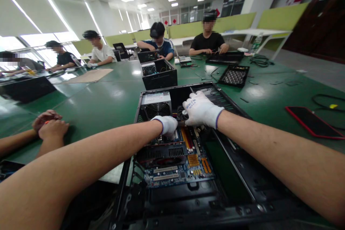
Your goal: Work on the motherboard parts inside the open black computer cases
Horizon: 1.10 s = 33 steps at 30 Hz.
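Note:
An open black computer case [229, 183] lies in front of me, with a blue motherboard [185, 176] inside it. A small black cooling fan [182, 113] sits near the motherboard's far end, between my two gloved hands. My left hand [168, 125], in a white glove, reaches down beside the fan with its fingers bent. My right hand [201, 109], gloved too, curls against the fan's right side. The fingertips of both hands are hidden, so what they pinch cannot be made out. A silver power supply [156, 103] fills the case's far left corner.
A second open case [160, 73] stands behind mine on the green table [113, 93]. Bare hands [52, 124] of another person rest at the left. On the right lie a red-edged black panel [312, 121], a black tray [234, 76] and cables [261, 61]. Several people work farther back.

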### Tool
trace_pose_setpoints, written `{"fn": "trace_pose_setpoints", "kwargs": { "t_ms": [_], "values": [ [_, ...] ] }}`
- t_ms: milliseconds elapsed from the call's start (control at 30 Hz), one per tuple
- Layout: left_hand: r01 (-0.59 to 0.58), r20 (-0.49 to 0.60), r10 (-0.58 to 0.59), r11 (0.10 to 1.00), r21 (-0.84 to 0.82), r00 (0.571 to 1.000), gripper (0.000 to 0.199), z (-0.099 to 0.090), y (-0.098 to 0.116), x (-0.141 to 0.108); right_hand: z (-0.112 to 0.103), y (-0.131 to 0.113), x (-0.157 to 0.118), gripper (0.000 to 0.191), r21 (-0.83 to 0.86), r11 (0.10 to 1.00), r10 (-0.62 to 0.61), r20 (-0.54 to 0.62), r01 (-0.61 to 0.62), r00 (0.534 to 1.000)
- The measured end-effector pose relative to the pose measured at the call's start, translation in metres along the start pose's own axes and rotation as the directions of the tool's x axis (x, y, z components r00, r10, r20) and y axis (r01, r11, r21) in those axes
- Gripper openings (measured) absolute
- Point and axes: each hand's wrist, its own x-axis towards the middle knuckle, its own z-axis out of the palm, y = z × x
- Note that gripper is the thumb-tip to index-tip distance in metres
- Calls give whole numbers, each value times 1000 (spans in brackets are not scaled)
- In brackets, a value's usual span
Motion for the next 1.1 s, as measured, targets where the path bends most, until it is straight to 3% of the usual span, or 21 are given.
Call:
{"fn": "trace_pose_setpoints", "kwargs": {
  "t_ms": [300,533,633,933,1100],
  "values": [
    [-26,4,26,999,18,1000,67,-6,-7,-7,0,1,1,52,5,1000,-13,18,12,1000],
    [-24,28,24,1000,1,999,39,-15,-9,-32,-2,2,-1,63,23,998,-64,27,63,998],
    [-45,15,45,999,-27,999,36,-13,-7,-40,-3,2,-2,60,26,996,-85,40,84,996],
    [-51,-233,13,986,-158,972,43,-13,-16,-85,-1,-7,-6,63,12,990,-142,31,142,989],
    [-117,-409,-6,954,-275,912,34,-1,-14,-107,5,-16,-4,64,16,977,-211,11,211,977]
  ]
}}
